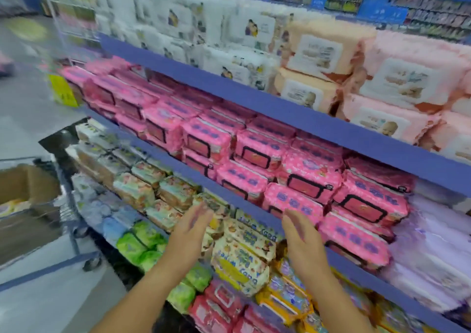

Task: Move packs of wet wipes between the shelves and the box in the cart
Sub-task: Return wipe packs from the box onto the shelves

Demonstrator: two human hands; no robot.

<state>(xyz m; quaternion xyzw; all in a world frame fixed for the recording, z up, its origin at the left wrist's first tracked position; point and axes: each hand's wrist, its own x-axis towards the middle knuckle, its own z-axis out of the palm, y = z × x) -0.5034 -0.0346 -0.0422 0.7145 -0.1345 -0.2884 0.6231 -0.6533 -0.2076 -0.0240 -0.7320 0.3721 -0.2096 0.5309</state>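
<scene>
Three blue-edged shelves of wet wipes cross my frame, pink packs at centre. My left hand and right hand hover flat-fingered and empty below them; cardboard box in cart, lower left.

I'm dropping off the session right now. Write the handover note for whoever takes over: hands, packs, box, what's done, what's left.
Left hand: open, empty, raised before the shelves.
Right hand: open, empty, alongside it.
Cream-and-yellow packs lie on a lower shelf between the two hands; contact is too blurred to tell.
Box stands in the cart to the left, with at least one pale pack inside.
Done: cannot tell how many packs were moved.
Left: probably grip a pack between the hands, then carry it to the box.
</scene>
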